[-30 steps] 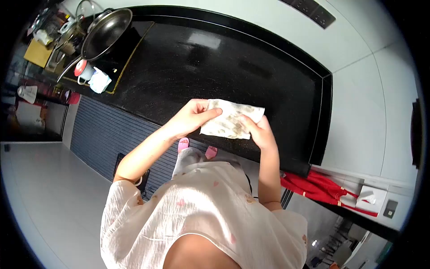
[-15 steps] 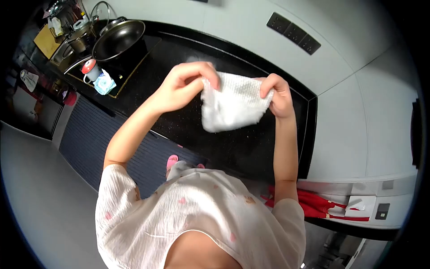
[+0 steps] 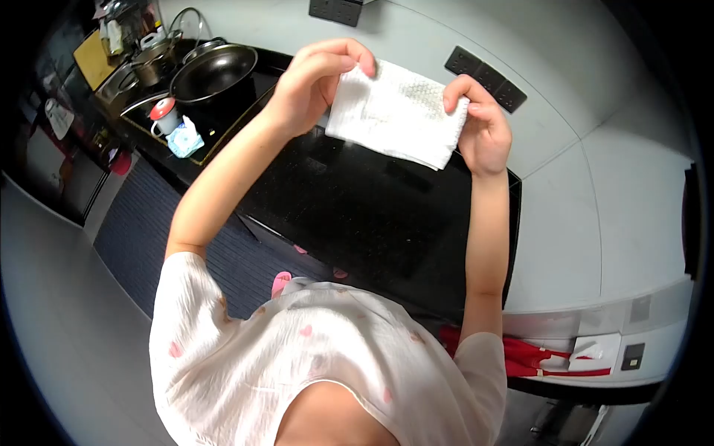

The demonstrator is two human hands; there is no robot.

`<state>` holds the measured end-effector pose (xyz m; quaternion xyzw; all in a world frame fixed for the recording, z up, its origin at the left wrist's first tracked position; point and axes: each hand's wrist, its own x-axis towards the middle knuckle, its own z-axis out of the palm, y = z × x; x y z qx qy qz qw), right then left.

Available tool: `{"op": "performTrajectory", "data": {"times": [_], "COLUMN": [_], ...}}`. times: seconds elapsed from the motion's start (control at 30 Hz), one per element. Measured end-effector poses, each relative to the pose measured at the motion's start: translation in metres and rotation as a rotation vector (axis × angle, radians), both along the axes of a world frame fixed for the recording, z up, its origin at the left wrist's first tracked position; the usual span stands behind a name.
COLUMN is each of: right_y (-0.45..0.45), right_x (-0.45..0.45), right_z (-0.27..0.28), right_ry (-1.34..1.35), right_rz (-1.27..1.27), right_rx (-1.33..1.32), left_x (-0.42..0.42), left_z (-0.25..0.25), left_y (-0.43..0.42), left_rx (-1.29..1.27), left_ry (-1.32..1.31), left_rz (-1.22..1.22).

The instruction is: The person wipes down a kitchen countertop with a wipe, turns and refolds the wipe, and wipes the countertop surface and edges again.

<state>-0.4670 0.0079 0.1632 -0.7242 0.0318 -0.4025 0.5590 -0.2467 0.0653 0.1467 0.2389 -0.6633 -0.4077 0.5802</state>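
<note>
A white textured cloth (image 3: 398, 115) is stretched between my two hands, raised above the black countertop (image 3: 342, 197). My left hand (image 3: 316, 82) pinches its upper left corner between thumb and fingers. On the other side, my right hand (image 3: 482, 126) grips the upper right edge, with its fingers curled over the front. The cloth hangs as a flat rectangle, its lower edge loose. Faint greyish marks show on its surface.
At the upper left, a wok (image 3: 214, 73), a pot (image 3: 154, 63), a red-lidded mug (image 3: 164, 115) and a blue-and-white packet (image 3: 184, 139) stand around the stove. Sockets (image 3: 487, 78) are on the wall. Red fabric (image 3: 524, 357) lies at the lower right.
Both hands have risen away from my body with the cloth. Its stained side faced me first; now a mostly white side shows, held wider and flatter. The view has shifted too.
</note>
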Motion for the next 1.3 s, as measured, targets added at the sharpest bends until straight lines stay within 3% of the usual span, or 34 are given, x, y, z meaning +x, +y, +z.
{"op": "performTrajectory", "data": {"times": [0.03, 0.1, 0.13, 0.17, 0.27, 0.33, 0.43, 0.57, 0.63, 0.73, 0.83, 1.03, 1.2, 1.3], "right_y": [-0.002, -0.005, -0.004, -0.002, 0.001, 0.011, 0.032, 0.051, 0.054, 0.062, 0.067, 0.067, 0.056, 0.054], "right_x": [0.005, 0.017, 0.026, 0.034, 0.062, 0.078, 0.100, 0.108, 0.105, 0.098, 0.099, 0.138, 0.188, 0.219], "right_z": [-0.008, -0.029, -0.041, -0.053, -0.087, -0.112, -0.155, -0.210, -0.241, -0.261, -0.271, -0.263, -0.265, -0.264], "right_ry": [-0.010, -0.024, -0.011, -0.012, -0.011, 0.089, 0.151, 0.377, 0.413, 0.507, 0.590, 0.552, 0.547, 0.561], "right_rz": [-0.037, -0.105, -0.182, -0.202, -0.223, -0.238, -0.216, -0.122, -0.090, -0.109, -0.219, -0.387, -0.458, -0.493], "right_rx": [0.036, 0.118, 0.080, 0.147, 0.317, 0.274, 0.283, 0.313, 0.424, 0.600, 0.618, 0.728, 0.781, 0.763], "left_x": [-0.006, -0.016, -0.015, -0.018, -0.018, -0.017, -0.002, 0.032, 0.067, 0.151, 0.218, 0.280, 0.282, 0.290], "left_z": [-0.006, -0.028, -0.045, -0.064, -0.104, -0.135, -0.167, -0.213, -0.222, -0.272, -0.296, -0.369, -0.371, -0.366], "left_y": [0.003, 0.012, 0.013, 0.014, 0.027, 0.035, 0.055, 0.094, 0.108, 0.108, 0.080, 0.011, 0.001, -0.009], "left_rx": [0.045, 0.314, 0.352, 0.362, 0.385, 0.425, 0.482, 0.766, 0.845, 0.842, 0.585, 0.829, 0.596, 0.489], "left_ry": [0.119, 0.620, 0.768, 0.931, 1.060, 1.091, 1.131, 1.144, 0.934, 0.221, -0.443, -0.847, -0.997, -0.968], "left_rz": [0.032, -0.107, -0.306, -0.356, -0.260, -0.075, -0.002, 0.167, 0.527, 1.030, 1.436, 1.267, 0.986, 0.941]}}
